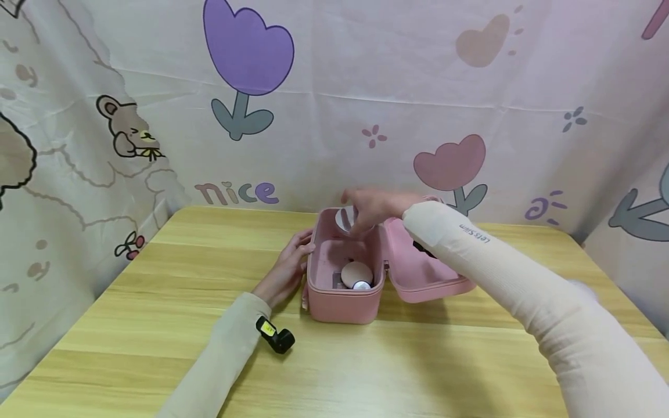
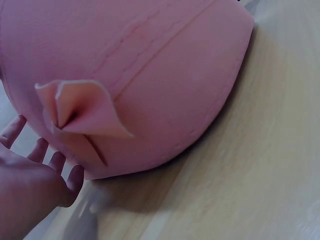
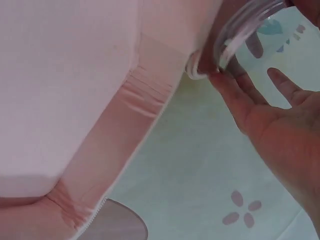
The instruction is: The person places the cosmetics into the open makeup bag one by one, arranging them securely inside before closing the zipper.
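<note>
A pink zip case (image 1: pixel 345 305) stands on the table with its lid (image 1: pixel 425 273) laid open to the right. My left hand (image 1: pixel 290 261) rests its fingers against the case's left side, close to a pink bow (image 2: pixel 82 110) in the left wrist view. Over the far end of the case, my right hand (image 1: pixel 373 208) grips a clear round plastic container (image 3: pixel 250 25) by its rim, thumb and fingers on either side. Inside the case lie a round beige disc (image 1: pixel 357 273), a small round silvery piece (image 1: pixel 361 285) and a flat grey piece (image 1: pixel 337 280).
The wooden table (image 1: pixel 157 325) meets a printed cloth backdrop (image 1: pixel 334 133) behind the case. Partly hidden by the right sleeve (image 1: pixel 502 278), a clear rounded object (image 1: pixel 584 289) sits at the table's right side. A black wrist camera (image 1: pixel 276 335) sits on the left sleeve.
</note>
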{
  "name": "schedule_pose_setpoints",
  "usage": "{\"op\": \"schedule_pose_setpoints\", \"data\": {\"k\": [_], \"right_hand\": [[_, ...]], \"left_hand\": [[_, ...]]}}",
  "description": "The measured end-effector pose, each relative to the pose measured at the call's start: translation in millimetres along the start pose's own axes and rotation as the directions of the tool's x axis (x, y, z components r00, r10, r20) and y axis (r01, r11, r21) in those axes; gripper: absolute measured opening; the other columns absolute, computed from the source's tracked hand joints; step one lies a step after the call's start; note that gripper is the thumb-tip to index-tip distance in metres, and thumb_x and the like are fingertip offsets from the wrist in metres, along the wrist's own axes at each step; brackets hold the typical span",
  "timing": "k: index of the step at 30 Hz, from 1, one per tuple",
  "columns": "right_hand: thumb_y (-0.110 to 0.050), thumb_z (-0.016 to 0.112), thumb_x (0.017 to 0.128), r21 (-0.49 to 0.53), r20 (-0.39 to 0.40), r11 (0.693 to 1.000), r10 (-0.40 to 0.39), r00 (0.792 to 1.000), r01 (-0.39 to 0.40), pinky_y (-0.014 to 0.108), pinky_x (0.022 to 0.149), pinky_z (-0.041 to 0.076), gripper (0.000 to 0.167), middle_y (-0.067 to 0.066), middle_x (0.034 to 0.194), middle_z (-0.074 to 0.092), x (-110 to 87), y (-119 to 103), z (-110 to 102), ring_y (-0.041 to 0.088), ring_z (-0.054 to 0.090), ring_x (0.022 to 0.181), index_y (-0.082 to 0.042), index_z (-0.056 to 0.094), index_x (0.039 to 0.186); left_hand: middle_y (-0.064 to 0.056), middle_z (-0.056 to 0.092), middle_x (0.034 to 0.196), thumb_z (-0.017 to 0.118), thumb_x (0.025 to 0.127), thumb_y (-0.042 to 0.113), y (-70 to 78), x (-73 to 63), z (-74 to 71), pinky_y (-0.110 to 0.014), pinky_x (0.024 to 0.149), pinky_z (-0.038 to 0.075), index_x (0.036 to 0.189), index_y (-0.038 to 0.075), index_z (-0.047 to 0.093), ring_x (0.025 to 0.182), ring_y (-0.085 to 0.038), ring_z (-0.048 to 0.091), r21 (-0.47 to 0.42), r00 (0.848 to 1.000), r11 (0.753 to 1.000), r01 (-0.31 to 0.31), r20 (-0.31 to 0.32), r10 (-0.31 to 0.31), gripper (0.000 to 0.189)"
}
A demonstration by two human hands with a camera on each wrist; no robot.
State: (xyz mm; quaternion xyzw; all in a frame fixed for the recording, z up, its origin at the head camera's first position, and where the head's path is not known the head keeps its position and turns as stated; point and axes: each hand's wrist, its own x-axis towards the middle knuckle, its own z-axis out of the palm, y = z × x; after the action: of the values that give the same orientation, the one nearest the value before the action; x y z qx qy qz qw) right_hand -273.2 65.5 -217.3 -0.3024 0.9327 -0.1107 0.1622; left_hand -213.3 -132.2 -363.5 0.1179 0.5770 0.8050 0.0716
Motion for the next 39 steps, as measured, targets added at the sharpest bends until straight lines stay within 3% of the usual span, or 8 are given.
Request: {"op": "schedule_pose_setpoints", "data": {"k": [9,23,27,34,39], "right_hand": [[-0.011,0.078,0.075,-0.04,0.013,0.999,-0.014,1.0,0.015,0.03,0.072,0.05,0.07,0.012,0.101,0.061,1.4,0.7,4.9,0.022,0.058,0.088,-0.002,0.043,0.135],[-0.01,0.078,0.075,-0.035,0.026,0.999,-0.025,0.999,0.026,0.028,0.076,0.053,0.066,0.017,0.115,0.058,1.6,3.4,13.1,0.022,0.057,0.096,-0.005,0.047,0.133],[-0.013,0.079,0.074,-0.09,0.026,0.996,-0.021,0.999,0.023,0.029,0.076,0.051,0.065,0.016,0.118,0.054,2.8,3.7,16.2,0.022,0.054,0.097,-0.006,0.048,0.132],[-0.019,0.081,0.074,-0.189,0.036,0.981,0.04,0.999,-0.032,0.039,0.095,0.04,0.082,0.014,0.133,0.041,0.2,-0.9,17.7,0.027,0.039,0.114,-0.01,0.041,0.145],[-0.015,0.079,0.076,-0.226,0.048,0.973,0.061,0.997,-0.049,0.04,0.093,0.042,0.079,0.016,0.135,0.041,1.3,-2.0,17.2,0.027,0.04,0.115,-0.009,0.041,0.145]], "left_hand": [[-0.019,0.025,0.148,0.046,0.096,0.012,-0.8,0.8,-0.2,-0.048,0.11,0.022,0.147,0.001,0.026,0.135,-0.04,0.024,-0.005,1.0,1.0,-0.008,0.0,0.008,0.056],[-0.02,0.024,0.148,0.045,0.094,0.012,-1.0,1.9,0.5,-0.047,0.11,0.022,0.147,-0.002,0.024,0.135,-0.037,0.023,0.011,1.0,1.0,-0.003,-0.009,0.003,0.058],[-0.021,0.025,0.147,0.045,0.094,0.012,-1.1,1.8,1.6,-0.046,0.11,0.023,0.146,-0.002,0.024,0.134,-0.038,0.024,0.008,1.0,1.0,-0.004,-0.012,0.004,0.058],[-0.021,0.025,0.148,0.046,0.094,0.013,-1.0,2.0,1.4,-0.045,0.11,0.023,0.146,-0.002,0.024,0.135,-0.036,0.025,0.016,1.0,1.0,-0.008,-0.013,0.008,0.059],[-0.02,0.025,0.148,0.046,0.094,0.014,-2.0,1.6,-0.7,-0.045,0.11,0.023,0.147,-0.001,0.025,0.135,-0.036,0.025,0.024,1.0,1.0,-0.005,-0.009,0.005,0.059]]}}
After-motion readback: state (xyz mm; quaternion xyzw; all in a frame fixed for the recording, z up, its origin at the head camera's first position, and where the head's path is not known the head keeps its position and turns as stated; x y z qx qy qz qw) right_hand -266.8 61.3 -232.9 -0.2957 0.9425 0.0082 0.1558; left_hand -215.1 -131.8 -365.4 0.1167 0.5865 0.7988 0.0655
